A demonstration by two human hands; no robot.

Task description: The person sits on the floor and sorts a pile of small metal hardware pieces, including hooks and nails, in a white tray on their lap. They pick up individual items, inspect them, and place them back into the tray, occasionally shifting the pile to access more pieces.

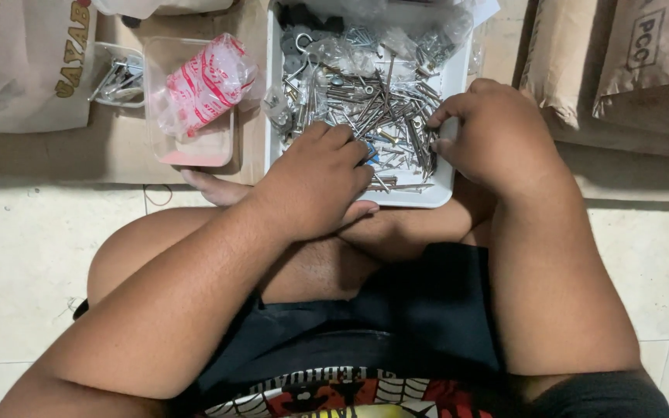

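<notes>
A white rectangular tray [447, 79] sits on the floor before my crossed legs, filled with a heap of nails, screws and hooks [373, 101]. My left hand [315, 178] rests over the tray's near left part, fingers curled down into the metal pieces; whether it grips one is hidden. My right hand [493, 131] is at the tray's right edge, thumb and forefinger pinched at the ends of a few nails. Small clear bags of hardware lie at the far end of the tray.
A clear plastic box [187, 147] left of the tray holds a red-and-white plastic bag [207, 81]. A smaller clear tub [118, 77] with metal bits stands further left. Brown paper sacks [621, 70] lean at the right, a printed sack [25, 62] at far left.
</notes>
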